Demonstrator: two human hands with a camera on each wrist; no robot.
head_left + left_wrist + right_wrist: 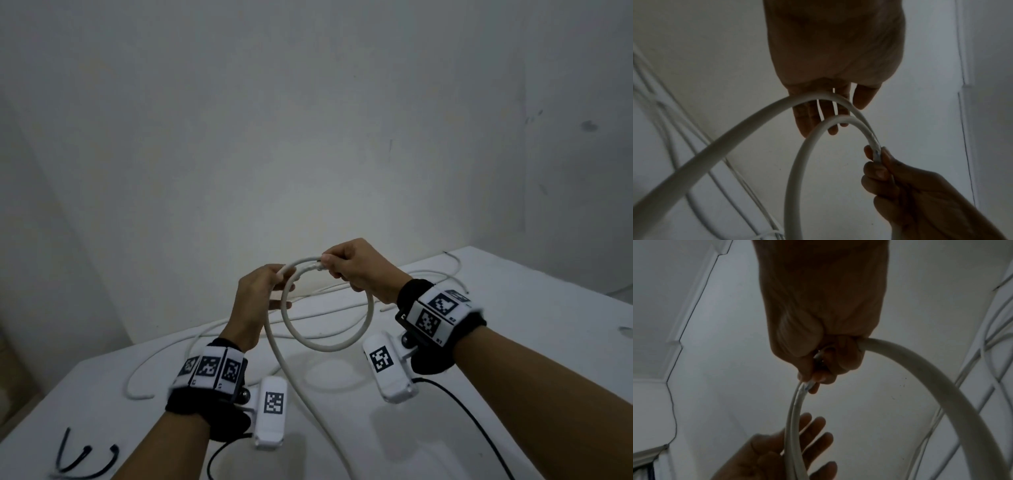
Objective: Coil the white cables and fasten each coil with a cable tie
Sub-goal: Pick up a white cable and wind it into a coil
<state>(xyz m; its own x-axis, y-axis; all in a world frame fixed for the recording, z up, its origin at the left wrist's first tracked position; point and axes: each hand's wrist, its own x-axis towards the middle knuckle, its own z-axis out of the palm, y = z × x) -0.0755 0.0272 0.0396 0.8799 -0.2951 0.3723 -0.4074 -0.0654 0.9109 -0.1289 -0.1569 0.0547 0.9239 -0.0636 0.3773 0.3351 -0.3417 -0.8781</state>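
Note:
A thick white cable (329,347) is bent into one round loop in the air above the white table (534,359). My right hand (337,265) grips the cable's end at the top of the loop, fingers curled round it. My left hand (274,291) is at the loop's upper left with its fingers straight, and the cable lies across them. From there the cable's tail (308,404) runs down towards me. In the left wrist view the loop (797,162) passes in front of the straight fingers (813,116). In the right wrist view the right hand (818,366) pinches the end, and the cable (931,378) arcs away.
Thinner white cables (191,346) sprawl over the table behind and left of the hands, with more at the far right (438,274). Black cable ties (85,459) lie near the front left corner. A black cord (462,411) trails from the right wrist camera. A bare wall stands behind.

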